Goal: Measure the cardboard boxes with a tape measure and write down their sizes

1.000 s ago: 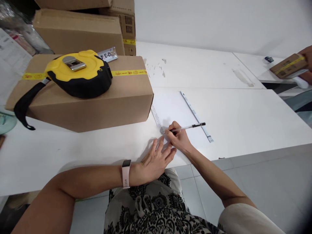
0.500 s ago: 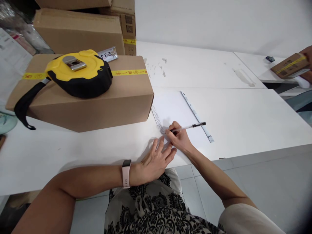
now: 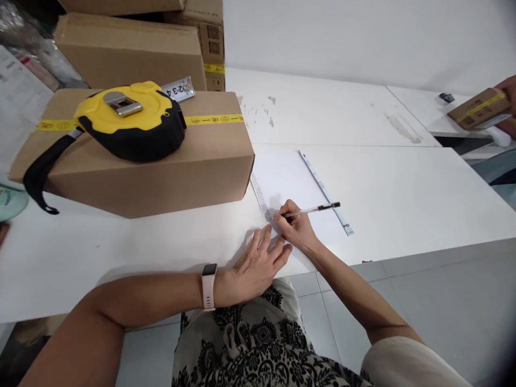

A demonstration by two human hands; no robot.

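A clear-barrelled pen with a black end is gripped in my right hand. Its tip points down at the left part of a white paper pad, beside a column of small written marks. My left hand lies with fingers spread over the pad's near left corner and the table, holding nothing. Along the pad's right side runs a pale blue printed strip. To the left, a big yellow and black tape measure rests on a taped cardboard box.
More cardboard boxes stand behind the taped one. Plastic-wrapped items are at the far left. The white table extends right, with its front edge close to my body. At the far right, another person's hand holds a small box.
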